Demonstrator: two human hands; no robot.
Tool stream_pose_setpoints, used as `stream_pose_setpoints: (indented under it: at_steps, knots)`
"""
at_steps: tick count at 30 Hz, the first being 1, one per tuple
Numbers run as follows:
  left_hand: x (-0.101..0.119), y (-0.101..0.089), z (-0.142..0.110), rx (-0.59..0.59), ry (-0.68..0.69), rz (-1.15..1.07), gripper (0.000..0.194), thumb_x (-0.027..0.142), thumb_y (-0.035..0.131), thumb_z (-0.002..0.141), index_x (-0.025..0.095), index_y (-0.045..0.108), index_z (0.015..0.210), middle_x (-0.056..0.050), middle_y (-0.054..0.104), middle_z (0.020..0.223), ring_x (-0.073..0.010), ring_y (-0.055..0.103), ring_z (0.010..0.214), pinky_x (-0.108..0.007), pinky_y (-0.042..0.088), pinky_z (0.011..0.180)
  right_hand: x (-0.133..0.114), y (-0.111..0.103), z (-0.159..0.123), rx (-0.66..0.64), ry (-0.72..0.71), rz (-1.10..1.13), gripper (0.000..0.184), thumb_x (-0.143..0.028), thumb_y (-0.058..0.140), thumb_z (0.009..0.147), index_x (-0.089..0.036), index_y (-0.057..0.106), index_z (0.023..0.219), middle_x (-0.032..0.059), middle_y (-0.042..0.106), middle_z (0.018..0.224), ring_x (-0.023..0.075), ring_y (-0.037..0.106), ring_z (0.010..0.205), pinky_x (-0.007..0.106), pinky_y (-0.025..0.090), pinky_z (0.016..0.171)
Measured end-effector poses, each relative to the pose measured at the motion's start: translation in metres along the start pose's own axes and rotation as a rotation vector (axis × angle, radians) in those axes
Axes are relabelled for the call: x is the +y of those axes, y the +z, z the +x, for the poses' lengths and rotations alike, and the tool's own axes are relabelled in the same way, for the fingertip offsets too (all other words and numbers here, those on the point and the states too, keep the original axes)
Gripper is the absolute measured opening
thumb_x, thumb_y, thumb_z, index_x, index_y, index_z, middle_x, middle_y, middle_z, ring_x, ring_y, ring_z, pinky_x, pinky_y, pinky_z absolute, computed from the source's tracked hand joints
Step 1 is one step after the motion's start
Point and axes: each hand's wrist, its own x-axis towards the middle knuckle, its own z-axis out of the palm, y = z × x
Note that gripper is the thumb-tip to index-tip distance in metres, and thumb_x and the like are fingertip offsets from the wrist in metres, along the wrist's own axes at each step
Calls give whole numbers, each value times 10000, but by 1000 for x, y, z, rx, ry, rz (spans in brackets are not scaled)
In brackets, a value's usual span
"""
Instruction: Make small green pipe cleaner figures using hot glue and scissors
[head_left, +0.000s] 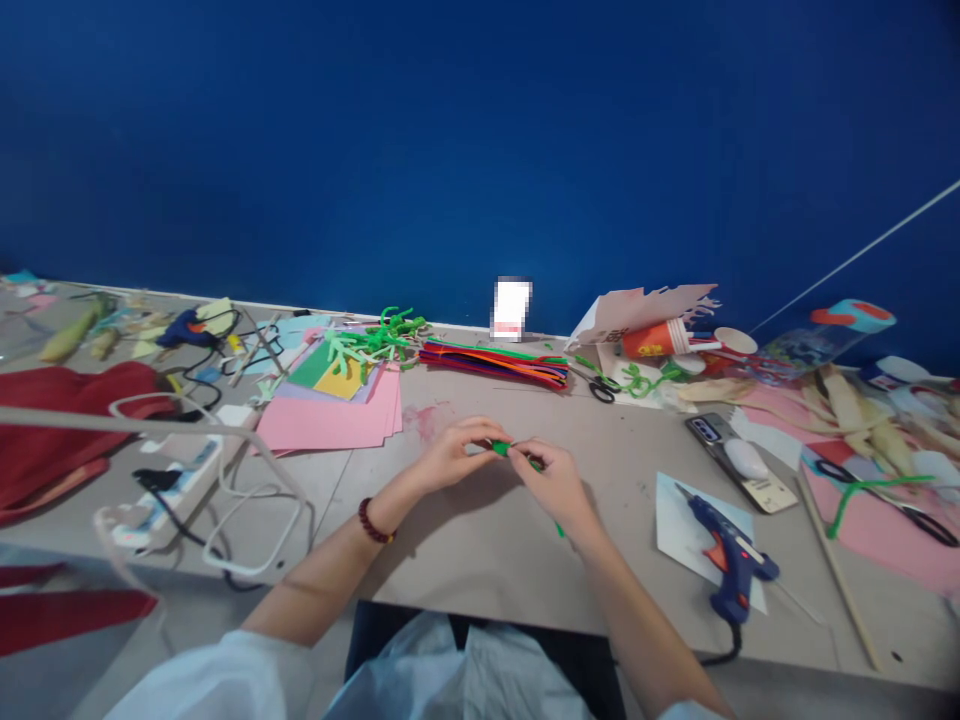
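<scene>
A pale shirt [510,675] lies nearest; beyond, both hands [451,455] [553,480] pinch a green piece [500,448] between fingertips.

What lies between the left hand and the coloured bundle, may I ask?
Only bare, red-smudged tabletop separates the left hand and bundle in the head view.

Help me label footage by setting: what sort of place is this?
Probably a craft workspace: the grey table holds a dark blue glue gun, a bundle of multicoloured fuzzy stems and flat pink paper sheets.
</scene>
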Motion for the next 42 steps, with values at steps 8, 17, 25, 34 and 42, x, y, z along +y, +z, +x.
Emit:
stream_pose_setpoints:
  at_steps: [8, 17, 25, 34, 42]
  knots:
    - [2, 1, -1, 15, 21, 38, 234, 299, 550, 823, 193, 684, 983, -105, 616, 940, -176, 590, 859, -280, 487, 748, 0, 2, 0, -8, 48, 49, 179, -309, 548, 758, -188, 663, 691, 33, 651, 697, 165, 571, 649, 270, 433, 615]
    - [-13, 7, -3, 41, 205, 215, 193, 243, 538, 840, 167, 657, 973, -96, 622, 932, -155, 597, 854, -280, 487, 775, 2, 6, -1, 27, -28, -123, 135, -219, 521, 705, -173, 640, 661, 13, 610, 627, 141, 531, 592, 247, 399, 577]
    - [-9, 6, -3, 31, 175, 167, 212, 238, 536, 842, 165, 648, 1007, -97, 612, 958, -155, 590, 896, -291, 497, 806, 4, 5, -1, 9, 44, 35, 167, -274, 529, 719, -173, 651, 665, 18, 612, 625, 136, 524, 573, 249, 391, 560]
    - [-6, -4, 0, 68, -39, -128, 291, 254, 628, 775, 165, 644, 1051, -98, 638, 1053, -169, 615, 905, -274, 519, 777, -4, -1, 3, -175, 450, 584, 265, -414, 660, 664, -164, 622, 741, -30, 592, 576, 42, 412, 357, 188, 301, 363]
    - [1, -11, 1, -81, -16, -81, 281, 262, 643, 763, 157, 666, 1022, -104, 657, 999, -175, 606, 913, -272, 487, 795, -19, -5, -1, -302, 554, 578, 292, -456, 643, 685, -177, 559, 677, -63, 536, 515, 29, 378, 286, 169, 205, 267]
